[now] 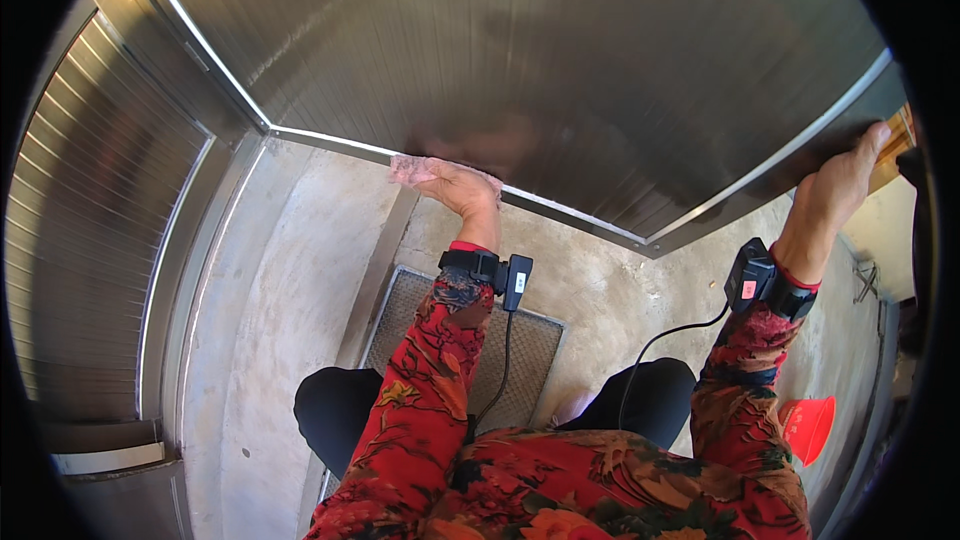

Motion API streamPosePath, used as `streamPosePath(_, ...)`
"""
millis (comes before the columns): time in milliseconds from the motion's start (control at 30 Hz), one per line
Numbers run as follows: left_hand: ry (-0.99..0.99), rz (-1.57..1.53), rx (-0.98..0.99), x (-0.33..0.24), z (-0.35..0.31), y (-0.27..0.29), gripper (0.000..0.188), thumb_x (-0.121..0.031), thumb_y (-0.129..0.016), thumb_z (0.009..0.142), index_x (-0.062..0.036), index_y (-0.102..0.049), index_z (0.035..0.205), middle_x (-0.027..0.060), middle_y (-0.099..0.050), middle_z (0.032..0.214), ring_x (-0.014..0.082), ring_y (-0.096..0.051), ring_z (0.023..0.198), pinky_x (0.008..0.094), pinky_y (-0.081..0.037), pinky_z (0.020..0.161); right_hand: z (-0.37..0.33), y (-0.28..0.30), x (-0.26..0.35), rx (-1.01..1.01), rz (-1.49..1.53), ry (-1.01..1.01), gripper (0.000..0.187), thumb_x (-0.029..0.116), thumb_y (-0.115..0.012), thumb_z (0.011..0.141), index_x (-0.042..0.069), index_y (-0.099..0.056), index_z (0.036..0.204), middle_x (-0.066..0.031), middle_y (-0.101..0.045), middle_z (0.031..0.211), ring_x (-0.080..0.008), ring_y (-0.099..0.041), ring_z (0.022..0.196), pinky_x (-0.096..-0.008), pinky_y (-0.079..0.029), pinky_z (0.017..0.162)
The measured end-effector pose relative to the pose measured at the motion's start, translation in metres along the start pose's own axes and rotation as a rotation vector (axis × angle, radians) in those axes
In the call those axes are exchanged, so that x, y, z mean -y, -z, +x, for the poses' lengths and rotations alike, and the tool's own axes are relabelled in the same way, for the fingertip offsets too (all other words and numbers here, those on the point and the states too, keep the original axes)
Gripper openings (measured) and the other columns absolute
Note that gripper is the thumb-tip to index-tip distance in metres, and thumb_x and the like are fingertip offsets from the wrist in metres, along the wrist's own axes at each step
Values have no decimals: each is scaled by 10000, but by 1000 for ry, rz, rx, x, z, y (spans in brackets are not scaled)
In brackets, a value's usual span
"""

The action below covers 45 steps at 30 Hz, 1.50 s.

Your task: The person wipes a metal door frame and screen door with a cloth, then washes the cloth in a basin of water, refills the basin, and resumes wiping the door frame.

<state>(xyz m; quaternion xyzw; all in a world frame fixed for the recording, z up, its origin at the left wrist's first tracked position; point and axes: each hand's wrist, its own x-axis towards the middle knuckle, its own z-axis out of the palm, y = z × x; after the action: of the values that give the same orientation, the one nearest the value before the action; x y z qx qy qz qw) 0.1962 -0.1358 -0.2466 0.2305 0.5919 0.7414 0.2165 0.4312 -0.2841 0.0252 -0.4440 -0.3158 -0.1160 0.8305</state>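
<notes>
A large dark metal door with a pale strip along its border stands open before me. At its lower edge, my left hand holds a thin pink cloth against the rim; the fingertips are partly hidden by the cloth and the edge. My right hand grips the door's outer side edge at the right, its thumb showing and the other fingers hidden behind. Both wrists carry black strapped devices with cables.
A metal door frame with a ribbed panel rises at the left. Between my knees a textured grey mat lies on the concrete floor, beside a raised sill. A red bucket stands at the right, near my right elbow.
</notes>
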Motion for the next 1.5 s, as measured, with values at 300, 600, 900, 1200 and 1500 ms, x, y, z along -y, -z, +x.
streamPosePath(300,360,-57,241,-16,-132,15,769,-416,-367,992,126,-38,1427,369,-141,1471,402,-254,1375,395,-230,1132,-20,13,-9,83,50,-127,733,516,-482,953,-87,-415,1364,-112,-465,1388,-202,-433,1240,-265,-276,1067)
streamPosePath(600,163,73,296,33,-217,13,807,-404,-380,989,123,46,1427,336,-83,1498,371,-177,1407,374,-145,1155,-33,22,-25,105,87,-155,706,511,-467,961,-58,-416,1376,-103,-463,1387,-201,-426,1238,-272,-286,1060)
streamPosePath(900,510,72,662,79,-262,29,782,-413,-349,1005,74,101,1420,323,-310,1384,336,-387,1287,347,-343,1067,-22,33,-51,83,153,-156,615,472,-448,982,-48,-481,1310,-80,-545,1267,-177,-497,1121,-270,-343,1012)
streamPosePath(1200,169,183,1322,110,-254,83,546,-475,-366,994,31,-513,1137,222,-622,1020,327,-613,964,383,-484,794,-19,44,-70,47,-10,-68,682,546,-418,965,-70,-537,1234,-104,-588,1204,-204,-512,1083,-287,-354,989)
streamPosePath(1500,808,-215,932,60,-88,151,573,-521,-339,990,9,-467,1168,167,-611,1009,236,-629,873,375,-548,761,-16,47,-77,115,59,-45,700,557,-384,972,-67,-511,1262,-120,-567,1247,-226,-512,1115,-309,-340,1020)
